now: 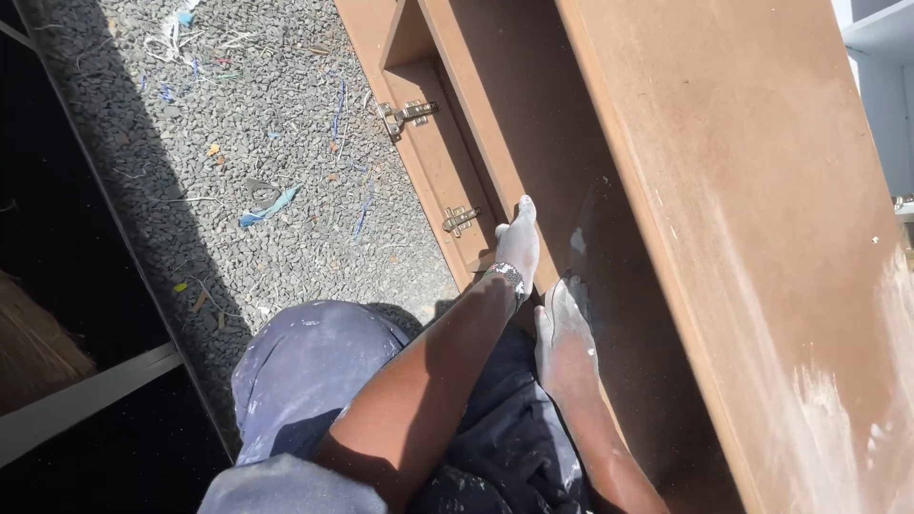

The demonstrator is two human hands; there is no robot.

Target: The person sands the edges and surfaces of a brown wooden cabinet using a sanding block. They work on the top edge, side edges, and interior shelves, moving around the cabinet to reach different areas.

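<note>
A brown fibreboard cabinet (762,190) lies tilted in front of me, its inside in shadow. My left hand (519,246), dusted white and with a beaded band at the wrist, rests its stretched fingers on the edge of an inner panel (476,124). My right hand (566,335), also white with dust, lies flat on the shaded inner face just below and right of the left hand. Neither hand holds anything. Two metal hinges, the upper hinge (409,114) and the lower hinge (460,219), sit on the narrow side board left of my left hand.
Grey gravel ground (267,143) strewn with blue and white scraps lies to the left. A dark frame with a pale bar (86,400) runs along the left edge. White smears mark the cabinet's outer face (847,400). A white shelf unit (881,57) stands at top right.
</note>
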